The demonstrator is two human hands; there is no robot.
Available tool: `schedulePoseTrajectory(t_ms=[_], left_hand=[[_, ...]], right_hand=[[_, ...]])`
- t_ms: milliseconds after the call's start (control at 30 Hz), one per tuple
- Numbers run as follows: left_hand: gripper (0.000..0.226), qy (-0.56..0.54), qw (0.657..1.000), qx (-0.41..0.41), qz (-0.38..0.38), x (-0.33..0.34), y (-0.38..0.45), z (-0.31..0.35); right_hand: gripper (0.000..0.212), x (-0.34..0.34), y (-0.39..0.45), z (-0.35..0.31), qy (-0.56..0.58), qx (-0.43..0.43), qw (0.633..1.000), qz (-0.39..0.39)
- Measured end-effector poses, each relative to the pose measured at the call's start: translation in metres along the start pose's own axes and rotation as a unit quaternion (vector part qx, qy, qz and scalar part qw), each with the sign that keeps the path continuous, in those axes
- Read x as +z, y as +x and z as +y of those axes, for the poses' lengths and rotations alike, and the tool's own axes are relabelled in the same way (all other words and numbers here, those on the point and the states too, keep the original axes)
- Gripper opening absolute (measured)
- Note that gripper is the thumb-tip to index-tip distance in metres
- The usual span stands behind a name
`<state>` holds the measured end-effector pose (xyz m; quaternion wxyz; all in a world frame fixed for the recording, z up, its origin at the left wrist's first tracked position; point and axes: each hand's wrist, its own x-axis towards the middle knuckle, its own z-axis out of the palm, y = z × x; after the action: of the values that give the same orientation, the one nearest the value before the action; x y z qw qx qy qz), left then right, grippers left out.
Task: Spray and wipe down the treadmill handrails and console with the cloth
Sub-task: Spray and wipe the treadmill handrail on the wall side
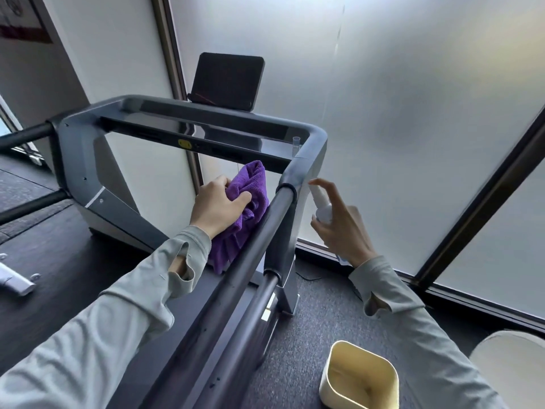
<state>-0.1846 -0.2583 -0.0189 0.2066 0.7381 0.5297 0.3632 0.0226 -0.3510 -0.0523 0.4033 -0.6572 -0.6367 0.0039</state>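
Nearest the camera, two grey sleeves [97,329] reach forward, one on each side of the right handrail [236,278], a dark bar running away toward the console. On the carpet [306,314] at lower right stands a cream bin [361,379], just beside the treadmill base.

The left hand [218,206] is curled round a bunched purple cloth [246,211], gripping it against the inner side of the handrail; the cloth's lower folds hang down beside the bar. On the outer side, the right hand [343,228] grips a small white spray bottle [321,206], index finger raised over its top, with the nozzle close to the grey collar where the rail meets the frame. The hands are apart, with the rail between them.

Farther on, the grey console frame [206,119] spans across, with a yellow button [185,144] on its front edge. A dark screen [227,81] stands above it, before frosted windows [398,113].
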Motion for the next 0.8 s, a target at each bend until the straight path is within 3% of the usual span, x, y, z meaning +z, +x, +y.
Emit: schedulePoseTrajectory(t_ms=[367, 533, 633, 733, 800], left_hand=[[0.022, 0.014, 1.0, 0.014, -0.004, 0.001, -0.001, 0.005], [0.021, 0.057, 0.995, 0.083, 0.024, 0.016, 0.001, 0.017], [0.031, 0.076, 0.984, 0.143, -0.075, 0.04, 0.011, 0.03], [0.055, 0.053, 0.976, 0.081, -0.194, 0.043, 0.02, 0.029], [0.057, -0.022, 0.961, 0.036, -0.275, 0.038, 0.02, 0.021]], right_hand=[[0.073, -0.022, -0.002, 0.001, 0.064, -0.004, 0.998, 0.008], [0.073, -0.026, -0.011, -0.003, 0.076, -0.009, 0.997, 0.028], [0.073, -0.03, -0.012, 0.001, 0.092, 0.0, 0.995, 0.045], [0.074, -0.035, -0.014, 0.005, 0.107, 0.007, 0.993, 0.059], [0.074, -0.037, -0.014, 0.006, 0.12, 0.011, 0.991, 0.062]])
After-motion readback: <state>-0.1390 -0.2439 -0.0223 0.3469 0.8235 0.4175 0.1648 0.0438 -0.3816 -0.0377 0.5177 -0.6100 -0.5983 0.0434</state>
